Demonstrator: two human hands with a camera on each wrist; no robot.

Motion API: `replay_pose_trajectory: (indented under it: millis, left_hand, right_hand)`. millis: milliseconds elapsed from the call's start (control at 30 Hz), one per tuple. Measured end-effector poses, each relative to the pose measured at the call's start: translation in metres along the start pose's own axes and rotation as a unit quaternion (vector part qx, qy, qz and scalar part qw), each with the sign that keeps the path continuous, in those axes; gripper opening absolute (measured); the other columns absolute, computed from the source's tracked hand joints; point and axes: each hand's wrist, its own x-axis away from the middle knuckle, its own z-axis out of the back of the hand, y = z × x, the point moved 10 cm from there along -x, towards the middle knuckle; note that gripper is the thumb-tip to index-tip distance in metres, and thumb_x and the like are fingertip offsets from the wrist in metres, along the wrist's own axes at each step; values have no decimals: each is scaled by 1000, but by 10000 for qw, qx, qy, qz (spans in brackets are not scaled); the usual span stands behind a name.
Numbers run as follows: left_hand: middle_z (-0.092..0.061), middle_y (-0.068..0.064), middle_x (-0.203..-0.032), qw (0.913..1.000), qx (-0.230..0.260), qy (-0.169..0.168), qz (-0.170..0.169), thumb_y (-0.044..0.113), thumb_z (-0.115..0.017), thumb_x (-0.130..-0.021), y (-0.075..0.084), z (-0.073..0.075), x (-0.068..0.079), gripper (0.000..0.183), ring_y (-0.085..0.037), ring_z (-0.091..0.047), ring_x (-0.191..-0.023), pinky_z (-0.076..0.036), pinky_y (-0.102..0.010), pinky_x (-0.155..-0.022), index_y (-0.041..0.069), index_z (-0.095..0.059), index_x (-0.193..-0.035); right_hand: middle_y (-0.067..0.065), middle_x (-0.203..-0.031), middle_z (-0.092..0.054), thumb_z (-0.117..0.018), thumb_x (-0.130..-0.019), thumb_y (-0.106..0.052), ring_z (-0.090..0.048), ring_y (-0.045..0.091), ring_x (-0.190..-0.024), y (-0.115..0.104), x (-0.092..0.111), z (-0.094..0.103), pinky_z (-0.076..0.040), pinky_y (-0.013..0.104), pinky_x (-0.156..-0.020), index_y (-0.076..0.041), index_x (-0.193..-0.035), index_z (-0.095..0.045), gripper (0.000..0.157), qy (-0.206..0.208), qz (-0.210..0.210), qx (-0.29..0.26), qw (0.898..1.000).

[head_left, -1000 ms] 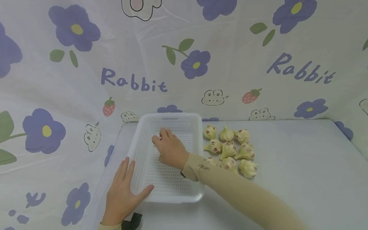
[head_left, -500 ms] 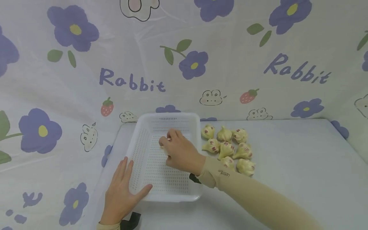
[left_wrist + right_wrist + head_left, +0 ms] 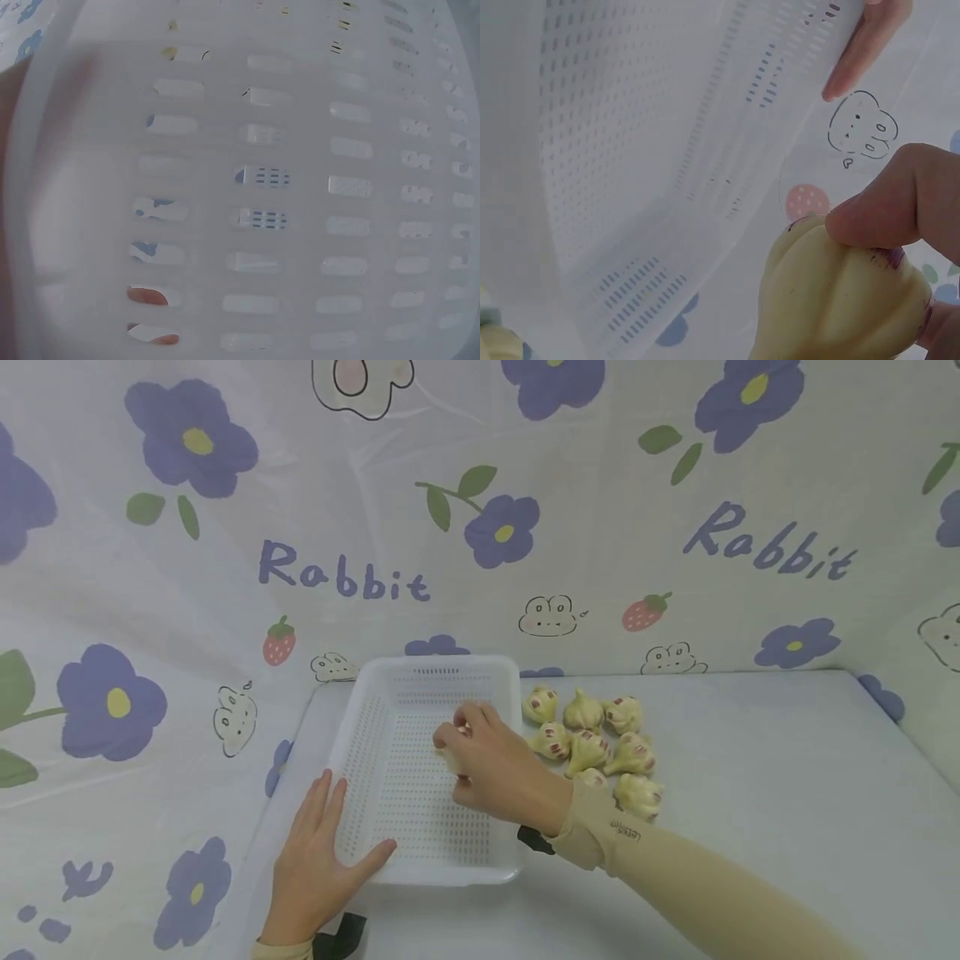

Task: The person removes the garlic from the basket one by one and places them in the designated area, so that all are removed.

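A pale yellow garlic bulb [image 3: 832,300] with purple patches is pinched between the thumb and fingers of my right hand [image 3: 504,770]. In the head view that hand hangs over the right half of a white perforated plastic basket [image 3: 420,877], mostly covering the bulb. My left hand [image 3: 309,864] rests on the basket's near left corner, fingers straight along the left side, thumb stretched over the front rim. Through the basket's slots in the left wrist view, bits of skin show. More garlic bulbs [image 3: 587,750] sit in rows just right of the basket, some partly hidden by the right forearm.
The basket stands on a white table [image 3: 757,793] near its left edge. A cloth backdrop [image 3: 600,468] printed with flowers and rabbits rises behind the table and along its left side. Dark straps circle both wrists.
My right hand has moved right inside the basket's outline toward the bulbs, still holding its garlic bulb. The forearm now covers more of the front row. The left hand stays on the basket.
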Motion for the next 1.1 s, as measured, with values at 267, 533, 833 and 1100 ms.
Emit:
replay_pose_trajectory:
  millis: [267,533,833,1100]
  left_hand:
    - [-36,-19,-167,10000,13,59,-15,58,-85,-76,1,1,0,107,-44,-36,-152,-38,-69,-114,1,-45,-156]
    - [-34,-19,-168,9999,-26,-91,133,60,-83,-77,0,0,0,107,-43,-33,-154,-36,-70,-115,2,-43,-157]
    - [-35,-19,-167,10000,10,-7,58,58,-84,-77,1,3,0,106,-44,-35,-153,-37,-70,-114,1,-44,-157]
    - [-35,-19,-167,10000,17,-23,59,58,-84,-76,1,3,0,107,-44,-34,-153,-37,-68,-115,1,-44,-156]
  right_hand:
    - [9,-116,-54,-75,-74,-1,-48,23,-99,3,21,12,-49,25,-70,-14,-117,-67,46,272,124,-215,9993]
    - [9,-114,-54,-74,-70,0,-49,21,-93,13,38,20,-46,24,-63,-15,-112,-66,46,607,76,-247,9978]
    - [10,-115,-52,-75,-73,2,-48,23,-102,26,55,24,-46,20,-61,-12,-112,-67,43,569,-170,-372,9975]
    - [10,-113,-54,-72,-69,5,-50,26,-101,37,69,28,-45,23,-63,-11,-111,-67,45,709,-250,-195,9970]
